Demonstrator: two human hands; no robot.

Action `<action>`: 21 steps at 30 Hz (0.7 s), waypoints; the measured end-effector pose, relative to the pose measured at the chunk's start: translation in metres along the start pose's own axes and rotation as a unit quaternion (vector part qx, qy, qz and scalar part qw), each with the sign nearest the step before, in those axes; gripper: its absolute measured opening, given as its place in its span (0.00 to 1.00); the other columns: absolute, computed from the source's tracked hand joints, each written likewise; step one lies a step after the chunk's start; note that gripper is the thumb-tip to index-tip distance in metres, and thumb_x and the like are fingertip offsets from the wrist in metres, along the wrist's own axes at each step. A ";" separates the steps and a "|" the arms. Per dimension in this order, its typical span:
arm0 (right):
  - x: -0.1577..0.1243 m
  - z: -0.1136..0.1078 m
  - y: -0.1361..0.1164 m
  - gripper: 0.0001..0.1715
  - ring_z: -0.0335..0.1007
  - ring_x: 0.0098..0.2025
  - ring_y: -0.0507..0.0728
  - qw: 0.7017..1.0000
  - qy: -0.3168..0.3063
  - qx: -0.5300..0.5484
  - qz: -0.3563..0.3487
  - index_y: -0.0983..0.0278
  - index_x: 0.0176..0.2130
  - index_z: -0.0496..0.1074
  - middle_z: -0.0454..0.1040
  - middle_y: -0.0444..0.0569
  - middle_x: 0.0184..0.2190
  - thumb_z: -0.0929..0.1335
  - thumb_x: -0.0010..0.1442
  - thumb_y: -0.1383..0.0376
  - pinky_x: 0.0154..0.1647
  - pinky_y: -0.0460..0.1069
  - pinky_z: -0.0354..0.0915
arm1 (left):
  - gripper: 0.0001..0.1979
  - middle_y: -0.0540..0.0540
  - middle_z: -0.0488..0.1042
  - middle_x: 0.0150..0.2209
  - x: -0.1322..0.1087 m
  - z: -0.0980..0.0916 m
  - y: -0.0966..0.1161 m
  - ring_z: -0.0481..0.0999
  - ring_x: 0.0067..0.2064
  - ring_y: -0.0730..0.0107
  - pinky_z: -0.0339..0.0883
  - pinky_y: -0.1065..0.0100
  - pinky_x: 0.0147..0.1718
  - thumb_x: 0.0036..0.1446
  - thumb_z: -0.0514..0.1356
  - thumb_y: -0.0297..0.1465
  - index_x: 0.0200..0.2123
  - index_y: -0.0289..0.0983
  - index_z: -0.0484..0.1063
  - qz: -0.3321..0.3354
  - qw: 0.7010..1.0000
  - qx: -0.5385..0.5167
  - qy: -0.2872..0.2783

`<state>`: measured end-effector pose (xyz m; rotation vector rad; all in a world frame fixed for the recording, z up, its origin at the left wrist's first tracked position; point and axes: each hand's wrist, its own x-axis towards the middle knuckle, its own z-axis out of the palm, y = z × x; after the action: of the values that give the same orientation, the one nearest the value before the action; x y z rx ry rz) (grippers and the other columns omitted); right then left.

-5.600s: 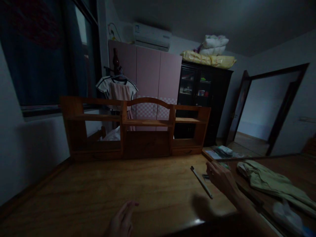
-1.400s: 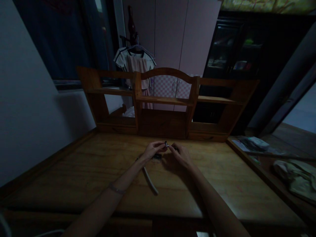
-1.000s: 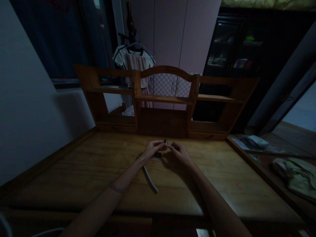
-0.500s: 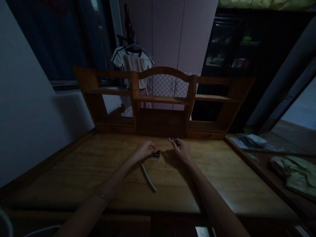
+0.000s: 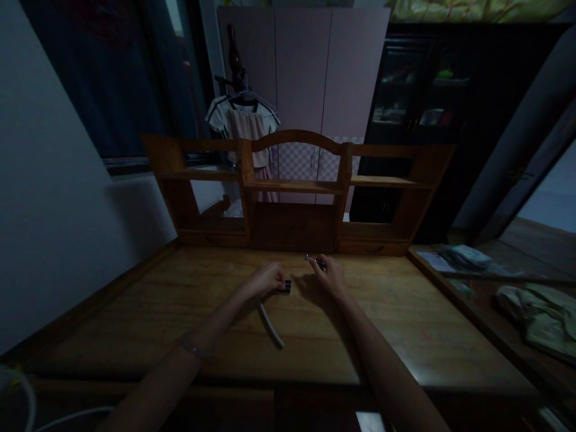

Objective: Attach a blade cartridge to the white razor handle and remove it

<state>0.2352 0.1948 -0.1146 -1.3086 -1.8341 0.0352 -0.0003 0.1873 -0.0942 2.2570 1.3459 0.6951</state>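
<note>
My left hand [image 5: 266, 279] reaches to the middle of the wooden desktop [image 5: 202, 312]. Its fingers are closed at the edge of a small, flat, dark piece with pale bands [image 5: 287, 287], part of which they hide. In my right hand [image 5: 333, 277], pinched between thumb and fingers, is a small dark tool with a shiny metal tip [image 5: 308, 257]. The tip points left, a little above the desktop, apart from the dark piece. A pale curved strip, like a length of tube [image 5: 270, 327], lies just below my left wrist, its upper end partly hidden by the forearm.
A wooden shelf unit [image 5: 294, 186] stands along the desk's back edge. To the right, past the raised desk rim [image 5: 463, 309], lie folded cloth [image 5: 540, 318] and a plastic-wrapped packet [image 5: 468, 257]. A white cable [image 5: 74, 415] shows at lower left. The room is dim.
The view has tilted up slightly. My left fingers have shifted a little over the dark piece, and less of its lower part shows. My right hand still holds the tool in nearly the same place.
</note>
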 end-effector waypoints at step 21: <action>-0.003 -0.001 -0.002 0.22 0.65 0.34 0.55 1.000 -0.006 0.019 -0.004 0.64 0.34 0.70 0.71 0.50 0.31 0.59 0.63 0.50 0.34 0.46 0.55 | 0.13 0.44 0.71 0.36 -0.088 0.018 0.037 0.70 0.36 0.61 0.59 0.65 0.34 0.53 0.56 0.42 0.35 0.39 0.66 -0.119 0.969 0.111 0.184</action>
<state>0.2340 0.1911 -0.1148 -1.2766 -1.8405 0.0741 0.0004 0.0906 -0.1043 2.1466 1.9214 0.9512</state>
